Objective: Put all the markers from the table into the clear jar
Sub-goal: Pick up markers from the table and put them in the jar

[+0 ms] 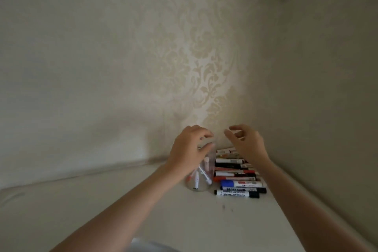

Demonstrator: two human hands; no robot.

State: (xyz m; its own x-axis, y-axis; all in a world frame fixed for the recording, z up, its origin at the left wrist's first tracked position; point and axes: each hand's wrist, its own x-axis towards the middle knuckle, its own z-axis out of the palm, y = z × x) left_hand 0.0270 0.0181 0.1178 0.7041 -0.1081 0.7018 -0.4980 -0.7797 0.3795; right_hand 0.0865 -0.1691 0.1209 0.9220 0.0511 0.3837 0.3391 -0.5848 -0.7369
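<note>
A clear jar [201,178] stands on the white table [184,217] near the wall corner, with a few thin markers inside it. My left hand [189,149] wraps around the jar's upper part. To the right of the jar lies a pile of markers [237,174] with black, red and blue caps, stacked in rows. My right hand [245,143] hovers above the far end of that pile, fingers curled and apart, holding nothing.
Patterned wallpaper covers the wall [143,67] behind the table, and a second wall [327,108] closes the corner on the right. The table's right edge runs close to the marker pile. A pale piece of clothing [149,246] shows at the bottom.
</note>
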